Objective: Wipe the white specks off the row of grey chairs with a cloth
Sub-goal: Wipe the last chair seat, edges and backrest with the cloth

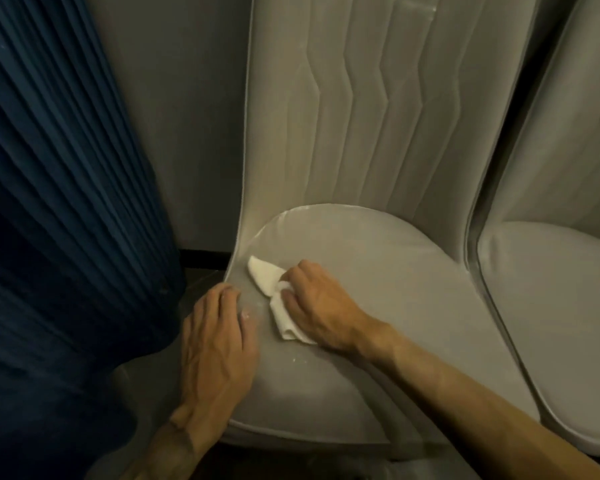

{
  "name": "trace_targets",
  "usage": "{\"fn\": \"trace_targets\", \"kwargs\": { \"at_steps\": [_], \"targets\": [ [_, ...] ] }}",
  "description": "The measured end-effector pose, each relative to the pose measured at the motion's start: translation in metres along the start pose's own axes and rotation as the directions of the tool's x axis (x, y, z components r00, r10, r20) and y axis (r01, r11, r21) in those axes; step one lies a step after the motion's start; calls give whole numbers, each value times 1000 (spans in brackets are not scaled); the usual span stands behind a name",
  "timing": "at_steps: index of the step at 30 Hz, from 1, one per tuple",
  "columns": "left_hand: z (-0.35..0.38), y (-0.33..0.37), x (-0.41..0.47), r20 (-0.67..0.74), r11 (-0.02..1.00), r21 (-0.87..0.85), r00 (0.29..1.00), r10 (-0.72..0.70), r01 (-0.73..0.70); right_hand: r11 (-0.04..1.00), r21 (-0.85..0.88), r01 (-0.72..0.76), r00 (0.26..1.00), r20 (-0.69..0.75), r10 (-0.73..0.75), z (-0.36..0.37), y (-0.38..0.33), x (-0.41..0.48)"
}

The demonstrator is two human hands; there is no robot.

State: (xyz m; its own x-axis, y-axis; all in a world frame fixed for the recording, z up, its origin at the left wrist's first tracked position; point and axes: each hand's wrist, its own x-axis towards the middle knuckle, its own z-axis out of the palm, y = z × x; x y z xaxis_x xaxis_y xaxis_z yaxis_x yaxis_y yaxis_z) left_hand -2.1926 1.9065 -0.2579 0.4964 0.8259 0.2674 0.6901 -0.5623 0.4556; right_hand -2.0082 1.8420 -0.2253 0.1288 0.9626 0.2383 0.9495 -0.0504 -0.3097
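A grey padded chair (378, 271) fills the middle of the view, its seat rounded and its back stitched in zigzag lines. My right hand (321, 306) presses a folded white cloth (267, 277) onto the left part of the seat, fingers closed over it. My left hand (215, 337) lies flat on the seat's left edge, fingers spread, holding nothing. A few white specks (297, 361) show on the seat just below the cloth, and some cling to my left fingertips.
A second grey chair (561, 306) stands right beside the first, nearly touching it. A dark blue pleated curtain (56, 202) hangs at the left, close to my left hand. A grey wall (181, 116) is behind.
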Motion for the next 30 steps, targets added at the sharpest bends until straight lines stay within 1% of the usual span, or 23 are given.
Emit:
{"fn": "trace_targets", "kwargs": {
  "at_steps": [1, 3, 5, 6, 7, 8, 10, 12, 13, 15, 17, 18, 19, 20, 22, 23, 24, 25, 26, 27, 28, 30],
  "targets": [
    [-1, 1, 0, 3, 1000, -11, 1000, -1, 1, 999, -11, -38, 999, -13, 38, -8, 13, -4],
    [-4, 3, -1, 15, 1000, -24, 1000, 2, -2, 974, -74, -212, 975, -76, 206, -24, 43, -9],
    [-4, 4, -1, 14, 1000, -28, 1000, 12, -11, 905, -142, -401, 910, -177, 375, -29, 55, -11],
    [-4, 4, -1, 8, 999, -31, 1000, 15, -14, 878, -160, -451, 885, -206, 417, -25, 47, -11],
    [-5, 4, -1, 4, 999, -34, 1000, 17, -17, 876, -144, -459, 880, -210, 427, -17, 32, -10],
    [-4, 5, -1, 2, 999, -34, 1000, 17, -17, 900, -93, -426, 894, -198, 402, -8, 13, -12],
    [-4, 4, -1, -1, 1000, -24, 1000, 15, -15, 966, 18, -256, 957, -138, 256, 7, -24, -22],
    [-4, 3, -1, -1, 999, -24, 1000, 21, -21, 993, 12, -117, 991, -68, 117, 4, -30, -34],
    [-4, 4, -3, 2, 999, -29, 1000, 21, -21, 994, -5, -109, 993, -54, 108, -6, -20, -36],
    [-5, 4, -3, 7, 999, -38, 1000, 17, -17, 979, -66, -195, 979, -67, 191, -23, 9, -34],
    [-6, 5, -3, 11, 999, -40, 1000, 15, -14, 919, -136, -370, 926, -141, 351, -32, 33, -32],
    [-6, 4, -3, 13, 999, -41, 1000, 18, -17, 884, -161, -439, 894, -179, 411, -31, 33, -30],
    [-6, 4, -3, 15, 999, -41, 1000, 22, -21, 873, -168, -458, 883, -197, 425, -27, 26, -30],
    [-6, 4, -3, 17, 999, -40, 1000, 23, -23, 893, -142, -428, 897, -187, 400, -20, 14, -30],
    [-6, 2, -3, 19, 999, -35, 1000, 17, -16, 964, -65, -259, 959, -134, 249, -7, -12, -37],
    [-5, 2, -3, 21, 999, -35, 1000, 12, -11, 983, -61, -173, 980, -111, 166, -5, -17, -41],
    [-5, 2, -3, 23, 999, -36, 1000, 7, -6, 990, -71, -124, 990, -83, 118, -10, -12, -42],
    [-5, 2, -3, 25, 999, -39, 1000, 5, -4, 989, -99, -110, 992, -67, 104, -19, 0, -40],
    [-5, 3, -3, 25, 999, -43, 1000, 6, -5, 982, -140, -130, 991, -62, 122, -29, 16, -38],
    [-6, 4, -3, 22, 999, -46, 1000, 11, -10, 967, -182, -179, 983, -78, 168, -37, 36, -37],
    [-6, 5, -3, 19, 999, -46, 1000, 15, -14, 940, -219, -261, 965, -96, 245, -47, 57, -36],
    [-8, 6, -3, 22, 999, -42, 1000, 11, -10, 866, -229, -444, 893, -183, 410, -58, 85, -42]
  ]
}}
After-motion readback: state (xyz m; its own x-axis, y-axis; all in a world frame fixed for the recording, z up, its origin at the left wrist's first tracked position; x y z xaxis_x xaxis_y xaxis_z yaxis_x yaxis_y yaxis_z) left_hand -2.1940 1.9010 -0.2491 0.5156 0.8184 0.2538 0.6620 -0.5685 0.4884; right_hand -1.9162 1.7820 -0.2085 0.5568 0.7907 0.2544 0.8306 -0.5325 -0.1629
